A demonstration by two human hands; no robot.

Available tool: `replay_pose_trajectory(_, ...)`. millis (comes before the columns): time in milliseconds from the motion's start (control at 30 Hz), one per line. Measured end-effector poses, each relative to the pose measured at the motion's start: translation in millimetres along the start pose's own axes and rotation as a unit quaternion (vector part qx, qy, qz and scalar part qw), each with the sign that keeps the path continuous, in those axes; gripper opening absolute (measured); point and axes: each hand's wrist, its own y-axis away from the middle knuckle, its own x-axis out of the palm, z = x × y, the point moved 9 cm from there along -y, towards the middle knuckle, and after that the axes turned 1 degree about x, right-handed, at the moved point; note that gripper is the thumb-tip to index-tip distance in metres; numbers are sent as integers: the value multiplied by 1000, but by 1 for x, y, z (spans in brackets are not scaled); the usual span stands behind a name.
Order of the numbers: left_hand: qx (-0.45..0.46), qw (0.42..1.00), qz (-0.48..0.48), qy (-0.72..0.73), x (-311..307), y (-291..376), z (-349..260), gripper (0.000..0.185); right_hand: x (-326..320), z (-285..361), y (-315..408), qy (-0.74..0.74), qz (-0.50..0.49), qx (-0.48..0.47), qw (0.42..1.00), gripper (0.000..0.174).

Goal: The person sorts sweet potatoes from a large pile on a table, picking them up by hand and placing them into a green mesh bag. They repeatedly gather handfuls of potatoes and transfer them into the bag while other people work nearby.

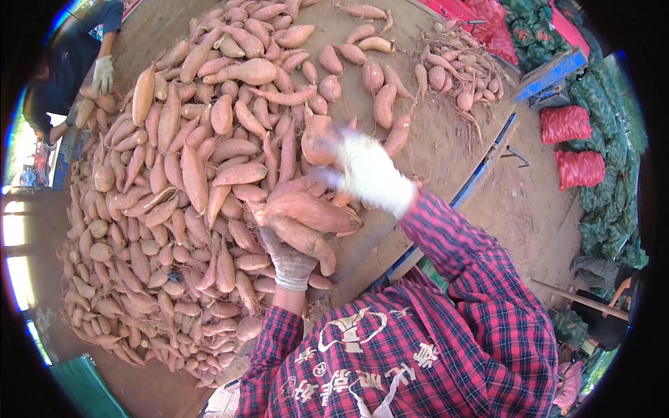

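My left hand (290, 258), in a dirty grey knit glove, grips a cluster of large sweet potatoes (313, 213) from below, close to my body. Their stem ends meet at the left of the bunch. Blurred by motion, my right hand (371, 170) in a white glove is above and right of that cluster. Its fingers look spread, and their tips overlap a wide sweet potato (316, 138); whether they touch it I cannot tell. A large heap of sweet potatoes (193, 177) spreads to the left and beyond both hands.
A smaller pile of thin, rooty sweet potatoes (462, 70) lies at the upper right. A blue metal edge (483, 159) runs diagonally beside my right arm. Red mesh sacks (564, 125) and green mesh sacks (603, 204) line the right. Another person's gloved hand (103, 74) is at the heap's far left.
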Motion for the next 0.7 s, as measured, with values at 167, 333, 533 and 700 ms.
replay_pose_trajectory(167,18,1000,16,10,27,34,8,100,89,-82,-53,55,40,209,975,94)
replay_pose_trajectory(333,75,996,-2,-48,-14,26,-15,91,101,-96,-60,-252,5,162,954,93)
replay_pose_trajectory(533,35,987,-151,-47,-43,15,-8,88,143,-21,-1,-303,209,41,929,92)
replay_pose_trajectory(700,11,991,-118,-56,-43,27,3,89,162,-16,39,-520,196,37,831,90)
